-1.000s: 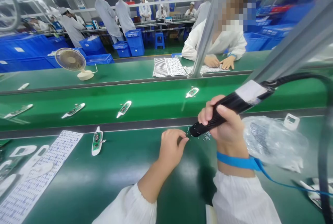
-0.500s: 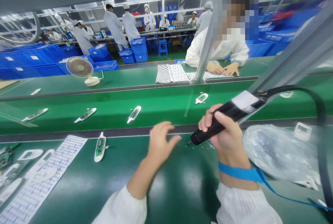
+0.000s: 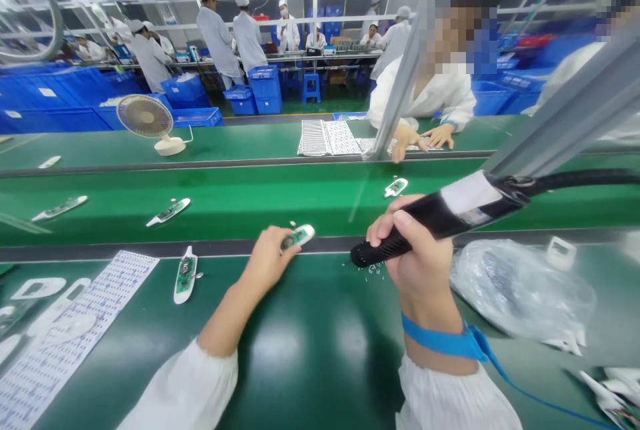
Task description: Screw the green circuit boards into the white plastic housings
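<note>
- Left hand (image 3: 270, 259): fingers closed on one end of a white plastic housing with green circuit board (image 3: 298, 237), at the far edge of the green bench (image 3: 310, 363).
- Right hand (image 3: 417, 250): fingers wrapped firmly around a black corded electric screwdriver (image 3: 430, 217), tip kept low beside loose silver screws (image 3: 373, 271).

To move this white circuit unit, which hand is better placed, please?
Left, probably: the left hand touches the white circuit unit, while the right hand grips a black corded tool.
</note>
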Tool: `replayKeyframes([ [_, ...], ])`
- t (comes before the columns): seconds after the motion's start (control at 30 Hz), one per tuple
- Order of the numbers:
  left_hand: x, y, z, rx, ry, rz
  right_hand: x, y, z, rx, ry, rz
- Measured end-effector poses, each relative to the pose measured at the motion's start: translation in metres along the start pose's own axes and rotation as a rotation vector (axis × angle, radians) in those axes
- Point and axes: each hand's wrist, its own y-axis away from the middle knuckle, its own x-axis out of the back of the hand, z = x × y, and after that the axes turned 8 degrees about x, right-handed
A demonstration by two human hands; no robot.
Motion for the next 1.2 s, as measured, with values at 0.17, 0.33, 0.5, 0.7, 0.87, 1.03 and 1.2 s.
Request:
replayKeyframes([
  [0.17,-0.018,0.067,0.03,-0.155,0.102,-0.082,-0.022,0.014,0.005,-0.041,0.041,-0.122],
  [0.33,-0.021,0.069,0.037,-0.162,0.119,-0.067,-0.033,0.026,0.018,-0.101,0.104,-0.207],
  [0.5,-0.02,0.065,0.038,-0.159,0.142,-0.104,-0.035,0.03,0.026,-0.111,0.152,-0.205],
  [0.7,-0.017,0.066,0.041,-0.136,0.14,-0.128,-0.035,0.032,0.032,-0.11,0.186,-0.209],
  [0.87,-0.017,0.065,0.042,-0.145,0.14,-0.122,-0.036,0.032,0.034,-0.106,0.182,-0.196],
  [1.03,-0.018,0.066,0.041,-0.149,0.142,-0.121,-0.035,0.032,0.034,-0.111,0.202,-0.206],
  [1.2,-0.018,0.066,0.041,-0.15,0.144,-0.121,-0.036,0.032,0.034,-0.111,0.22,-0.209],
])
